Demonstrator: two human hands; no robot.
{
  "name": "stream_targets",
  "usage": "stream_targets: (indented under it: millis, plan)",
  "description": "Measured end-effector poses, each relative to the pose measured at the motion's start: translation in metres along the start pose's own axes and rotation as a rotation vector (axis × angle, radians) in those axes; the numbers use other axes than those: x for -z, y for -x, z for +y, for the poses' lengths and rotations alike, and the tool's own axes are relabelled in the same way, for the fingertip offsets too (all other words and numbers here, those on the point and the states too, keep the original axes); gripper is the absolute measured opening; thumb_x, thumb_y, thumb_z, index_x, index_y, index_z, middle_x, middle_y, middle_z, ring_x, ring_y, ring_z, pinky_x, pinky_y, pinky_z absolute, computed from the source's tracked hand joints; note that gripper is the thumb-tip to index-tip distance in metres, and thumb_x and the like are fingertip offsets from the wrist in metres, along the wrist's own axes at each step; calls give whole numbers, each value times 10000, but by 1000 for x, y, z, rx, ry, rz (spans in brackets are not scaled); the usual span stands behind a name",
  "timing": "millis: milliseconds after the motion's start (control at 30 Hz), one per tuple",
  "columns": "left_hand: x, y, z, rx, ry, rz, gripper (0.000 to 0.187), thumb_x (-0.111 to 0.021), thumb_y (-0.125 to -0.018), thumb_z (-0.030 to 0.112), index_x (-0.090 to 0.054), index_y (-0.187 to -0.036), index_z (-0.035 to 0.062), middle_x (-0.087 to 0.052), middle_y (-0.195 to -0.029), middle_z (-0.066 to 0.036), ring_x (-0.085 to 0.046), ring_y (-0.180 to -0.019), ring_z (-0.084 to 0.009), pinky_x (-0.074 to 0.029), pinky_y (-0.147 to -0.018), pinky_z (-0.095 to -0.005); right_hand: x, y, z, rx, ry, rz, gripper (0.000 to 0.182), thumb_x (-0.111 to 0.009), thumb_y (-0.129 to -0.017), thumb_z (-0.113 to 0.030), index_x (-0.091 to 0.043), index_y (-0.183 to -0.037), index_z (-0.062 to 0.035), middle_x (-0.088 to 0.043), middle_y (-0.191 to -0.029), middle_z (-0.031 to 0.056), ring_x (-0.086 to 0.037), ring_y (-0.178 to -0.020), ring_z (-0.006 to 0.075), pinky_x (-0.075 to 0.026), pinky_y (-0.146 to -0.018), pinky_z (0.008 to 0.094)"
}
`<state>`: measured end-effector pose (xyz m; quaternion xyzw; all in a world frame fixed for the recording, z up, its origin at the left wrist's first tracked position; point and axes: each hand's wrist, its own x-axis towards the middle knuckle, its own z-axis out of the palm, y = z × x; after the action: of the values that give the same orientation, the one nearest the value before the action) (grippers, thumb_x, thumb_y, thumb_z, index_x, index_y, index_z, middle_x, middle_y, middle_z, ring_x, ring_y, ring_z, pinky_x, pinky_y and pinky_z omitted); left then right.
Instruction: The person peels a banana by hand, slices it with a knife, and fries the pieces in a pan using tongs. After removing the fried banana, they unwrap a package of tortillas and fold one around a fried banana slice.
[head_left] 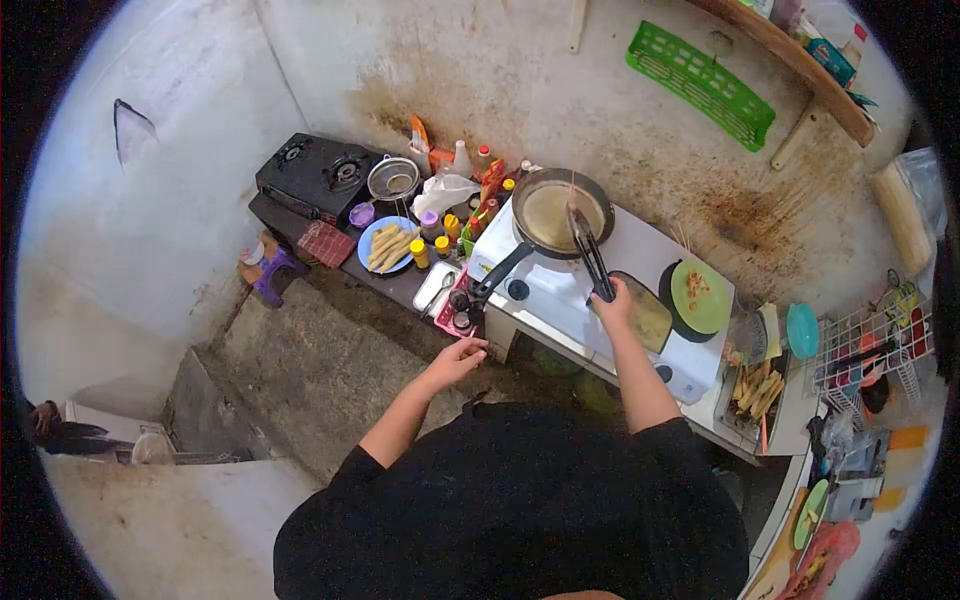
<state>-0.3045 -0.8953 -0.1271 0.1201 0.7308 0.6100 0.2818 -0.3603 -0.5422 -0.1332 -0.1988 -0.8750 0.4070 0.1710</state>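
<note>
My right hand is closed around black tongs, whose tips reach over the frying pan. At the tips a thin stick points up over the pan. The pan sits on the white stove with its black handle toward the front left; a shallow layer of liquid shows inside. My left hand hovers in front of the counter edge, fingers loosely stretched and nothing in them. Nearest to it is a pink basket with small dark jars.
A blue plate of pale rolled food lies left of the stove, among bottles and jars. Right of the pan are a tray of yellowish liquid and a green plate with reddish bits. Further left stands a black gas stove.
</note>
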Motion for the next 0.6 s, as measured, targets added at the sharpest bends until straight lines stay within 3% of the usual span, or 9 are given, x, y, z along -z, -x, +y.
stream_targets:
  millis: [200, 300, 500, 533, 600]
  plan:
    - [4, 5, -5, 19, -38, 3, 318, -513, -871, 172, -471, -1149, 23, -563, -989, -64, -538, -939, -131, -452, -753, -265, 22, 19, 3, -61, 99, 2, 513, -733, -609, -147, -517, -1061, -37, -567, -1025, 133, -537, -975, 263, -405, -854, 343]
    - [1, -1, -17, -65, 23, 54, 321, -549, -846, 232, -510, -1110, 53, -565, -841, -30, -508, -759, -107, -438, -681, -263, 25, 22, 29, -63, 192, 8, 521, -719, -625, -303, -500, -1086, -202, -575, -1040, 51, -548, -963, 257, -429, -792, 378]
    - [-9, -11, -13, -49, 37, -13, 309, -548, -849, 226, -511, -1099, 49, -549, -838, -20, -502, -745, -102, -435, -656, -252, 41, 32, 22, -120, 218, -6, 526, -717, -635, -328, -495, -1094, -199, -596, -1005, 69, -565, -935, 267, -440, -780, 383]
    - [-11, -12, -10, -44, 43, -22, 307, -547, -850, 224, -511, -1099, 48, -551, -848, -20, -502, -745, -102, -435, -658, -251, 46, 36, 8, -153, 172, 5, 517, -752, -601, -202, -518, -1047, -85, -583, -995, 125, -561, -927, 268, -432, -798, 346]
    - [-14, -16, -6, -32, 54, -41, 304, -544, -852, 221, -511, -1099, 47, -553, -867, -21, -502, -747, -101, -435, -662, -249, 47, 34, 8, -124, 158, 0, 514, -748, -605, -208, -518, -1048, -87, -584, -992, 125, -561, -925, 268, -432, -796, 347]
